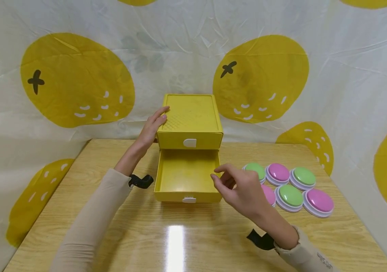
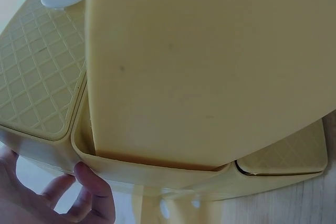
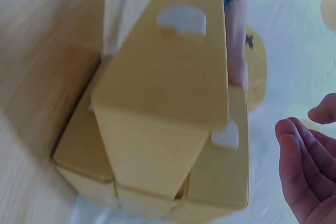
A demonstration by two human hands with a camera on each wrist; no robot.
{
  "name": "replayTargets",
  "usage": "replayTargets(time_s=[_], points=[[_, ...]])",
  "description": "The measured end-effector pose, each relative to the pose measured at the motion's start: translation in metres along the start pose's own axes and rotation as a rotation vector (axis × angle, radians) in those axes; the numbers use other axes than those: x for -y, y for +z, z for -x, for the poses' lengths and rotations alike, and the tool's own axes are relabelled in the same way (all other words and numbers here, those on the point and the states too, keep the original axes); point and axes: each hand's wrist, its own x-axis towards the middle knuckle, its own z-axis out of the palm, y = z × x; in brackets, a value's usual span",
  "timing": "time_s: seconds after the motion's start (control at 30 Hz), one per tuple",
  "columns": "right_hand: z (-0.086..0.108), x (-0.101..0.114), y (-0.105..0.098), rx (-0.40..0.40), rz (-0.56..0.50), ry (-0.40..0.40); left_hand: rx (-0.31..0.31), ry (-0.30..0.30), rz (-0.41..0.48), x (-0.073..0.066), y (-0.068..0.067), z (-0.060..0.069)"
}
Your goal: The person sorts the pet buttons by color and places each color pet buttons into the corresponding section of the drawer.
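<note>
A yellow drawer cabinet (image 1: 193, 113) stands at the table's back. Its top drawer (image 1: 173, 141) is closed, with a white tab handle (image 1: 189, 143). Below it a pulled-out drawer (image 1: 186, 172) shows its bare floor; it fills much of the left wrist view. My left hand (image 1: 150, 130) rests against the cabinet's upper left edge, fingertips on top; in the left wrist view the thumb touches the cabinet's side. Beside the pulled-out drawer's right wall hovers my right hand (image 1: 242, 189), fingers bent loosely, thumb and index apart, holding nothing. In the right wrist view that hand (image 3: 310, 166) is apart from the cabinet.
Several domed push buttons, green (image 1: 290, 195) and pink (image 1: 319, 200) on white bases, sit to the right on the wooden table (image 1: 118, 234). The right hand partly covers some. A white cloth with yellow fruit prints (image 1: 179, 49) hangs behind and at the sides.
</note>
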Motion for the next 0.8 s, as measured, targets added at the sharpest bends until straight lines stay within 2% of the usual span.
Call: replayTargets(time_s=[0.23,0.43,0.63,0.8], points=[[-0.003,-0.029,-0.016,-0.046,0.036,0.117,0.001,-0.01,0.024,0.0,0.0,0.001],[-0.006,-0.055,-0.03,-0.046,-0.005,0.211,-0.002,-0.006,0.016,0.002,0.0,-0.001],[-0.003,-0.083,-0.042,-0.014,-0.012,0.346,-0.001,0.002,0.015,0.001,0.0,-0.001],[0.003,-0.103,-0.052,0.059,0.031,0.433,0.002,-0.007,0.013,0.002,-0.001,-0.001]])
